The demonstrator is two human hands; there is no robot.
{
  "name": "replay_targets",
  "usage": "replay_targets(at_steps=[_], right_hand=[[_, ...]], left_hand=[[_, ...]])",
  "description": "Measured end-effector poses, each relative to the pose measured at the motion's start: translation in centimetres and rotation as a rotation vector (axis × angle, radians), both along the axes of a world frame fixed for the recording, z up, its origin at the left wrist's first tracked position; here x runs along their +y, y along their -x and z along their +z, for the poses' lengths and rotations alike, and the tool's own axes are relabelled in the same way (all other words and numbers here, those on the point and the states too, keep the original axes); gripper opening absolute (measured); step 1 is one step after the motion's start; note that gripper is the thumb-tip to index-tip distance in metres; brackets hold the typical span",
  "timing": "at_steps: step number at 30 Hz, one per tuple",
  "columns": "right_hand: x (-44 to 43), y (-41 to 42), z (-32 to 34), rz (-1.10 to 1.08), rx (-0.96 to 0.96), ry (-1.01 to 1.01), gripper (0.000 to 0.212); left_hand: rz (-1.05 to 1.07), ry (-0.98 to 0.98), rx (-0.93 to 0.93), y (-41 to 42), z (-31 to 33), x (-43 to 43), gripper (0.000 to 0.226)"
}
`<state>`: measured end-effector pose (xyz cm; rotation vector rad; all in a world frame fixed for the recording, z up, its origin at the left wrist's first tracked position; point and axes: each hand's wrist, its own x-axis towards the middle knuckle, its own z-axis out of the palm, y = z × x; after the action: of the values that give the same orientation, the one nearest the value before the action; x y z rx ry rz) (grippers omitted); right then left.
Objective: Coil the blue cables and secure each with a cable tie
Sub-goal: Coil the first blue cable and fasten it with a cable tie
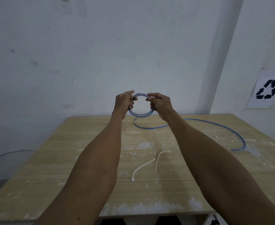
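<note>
1. Cable (198,123): I see a blue one with part of it wound into a round coil (140,113) that I hold up in the air above the far edge of the desk (52,168).
2. My left hand (123,103) is closed on the coil's left side, thumb on top and fingers curled through the ring.
3. My right hand (160,103) pinches the coil's upper right side, thumb and fingers pressed together on the strands.
4. The rest of the cable drops from the coil onto the desk, loops left, then sweeps right in a wide arc and ends near the desk's right edge.
5. Two white ties lie on the desk between my forearms, just beside each other: the left tie (142,169) and the right tie (160,158), both slightly curved, neither touched by the hands.
6. On the wall to the right I see a paper sheet with a recycling sign (266,90).
</note>
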<state>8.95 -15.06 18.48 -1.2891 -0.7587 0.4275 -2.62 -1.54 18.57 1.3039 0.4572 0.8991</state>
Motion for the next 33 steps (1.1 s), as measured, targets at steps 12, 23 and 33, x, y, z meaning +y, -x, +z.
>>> replay_targets(at_steps=[12, 23, 33], right_hand=[[0.5, -0.2, -0.2, -0.002, 0.089, -0.043, 0.023], [0.9, -0.1, -0.6, 0.003, 0.086, -0.035, 0.023], [0.5, -0.5, -0.6, 0.015, 0.092, -0.026, 0.022]], left_hand=[[0.031, -0.2, -0.004, -0.2, -0.9, -0.2, 0.022], [-0.041, 0.011, -0.015, -0.1, -1.4, 0.8, 0.022], [-0.124, 0.005, -0.033, 0.1, -2.0, 1.2, 0.021]])
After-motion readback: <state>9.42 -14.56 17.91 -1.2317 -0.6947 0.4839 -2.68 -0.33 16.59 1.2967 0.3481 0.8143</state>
